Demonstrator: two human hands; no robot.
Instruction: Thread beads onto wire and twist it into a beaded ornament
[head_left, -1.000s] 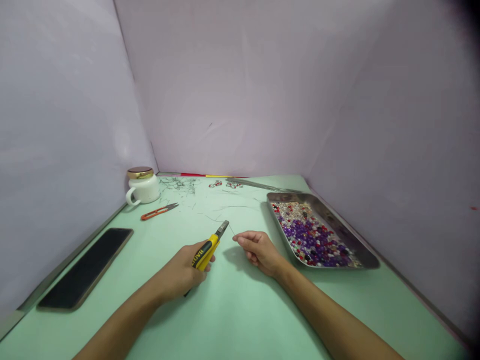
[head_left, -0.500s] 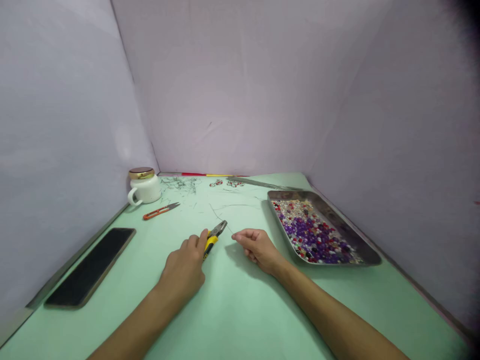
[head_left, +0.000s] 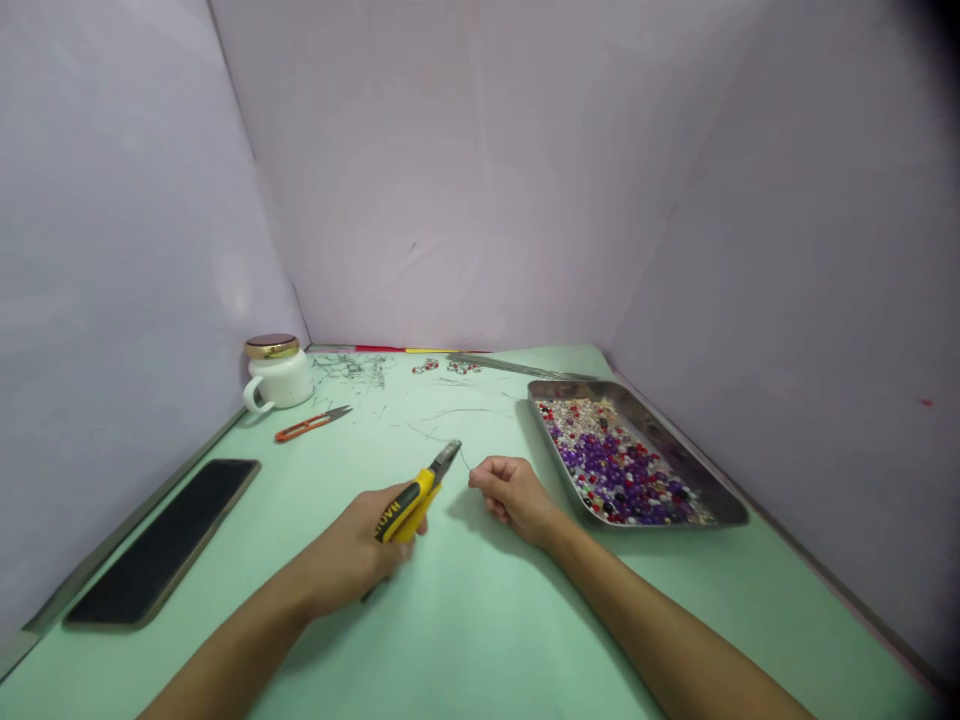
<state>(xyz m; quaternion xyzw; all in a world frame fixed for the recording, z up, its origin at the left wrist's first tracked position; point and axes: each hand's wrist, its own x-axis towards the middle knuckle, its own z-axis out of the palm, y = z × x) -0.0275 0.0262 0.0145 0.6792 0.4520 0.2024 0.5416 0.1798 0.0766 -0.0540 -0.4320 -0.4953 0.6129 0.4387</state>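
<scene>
Yellow and black pliers (head_left: pixel 409 510) are gripped in my left hand (head_left: pixel 360 550), their metal jaws pointing up and to the right, at the thin wire. My right hand (head_left: pixel 517 497) pinches the end of this wire (head_left: pixel 464 461) between thumb and fingertips, a short way right of the jaws. The wire bends between the jaws and my fingertips. Whether the jaws are fully closed on it is too small to tell.
A metal tray (head_left: pixel 570 487) of mixed beads is at the right. Orange snips (head_left: pixel 304 427), a lidded white mug (head_left: pixel 281 380) and a phone (head_left: pixel 165 545) lie left. Wire scraps (head_left: pixel 352 370), beaded pieces (head_left: pixel 463 367) and long wires (head_left: pixel 517 367) are at the back.
My left hand has turned, showing more of the yellow handles, and the plier jaws now meet the wire nearer my right fingertips. The wire is more bent. The view has shifted slightly.
</scene>
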